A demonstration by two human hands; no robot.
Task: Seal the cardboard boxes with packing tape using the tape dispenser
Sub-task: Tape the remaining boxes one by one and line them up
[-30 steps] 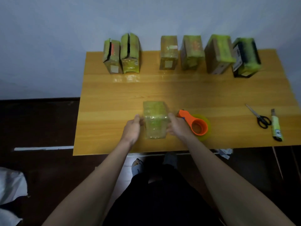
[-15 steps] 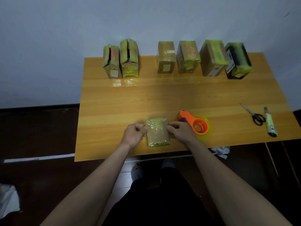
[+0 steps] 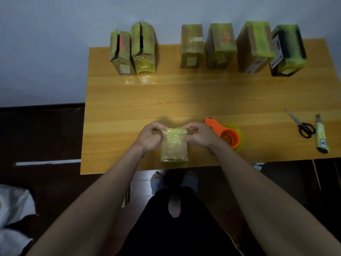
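— See how both hands are working that small box (image 3: pixel 174 145)? The left hand (image 3: pixel 149 137) is curling round its left upper corner, the right hand (image 3: pixel 200 136) is pinching the right one, fingertips meeting over the far edge.

— Pressing the tape down, I'd guess. The film is looking wrinkled, so it may be lifting again if they're letting go too soon.

— And the box is sitting close to the near edge of the counter (image 3: pixel 184 100). A hard push toward the body could be sliding it off.

— Both forearms are reaching straight out from the body, wrists bent slightly inward, palms facing each other across the box.

— The tape dispenser (image 3: pixel 224 134) is lying just beside the right hand, on its outer side, nobody holding it. An elbow swing might be knocking it.

— Farther right, scissors (image 3: pixel 302 124) and a utility knife (image 3: pixel 321 135) are lying well apart from the hands.

— Beyond the hands, six boxes are standing at the far edge; the open pair (image 3: pixel 133 50) beyond the left hand is gaping at the top, waiting for tape.
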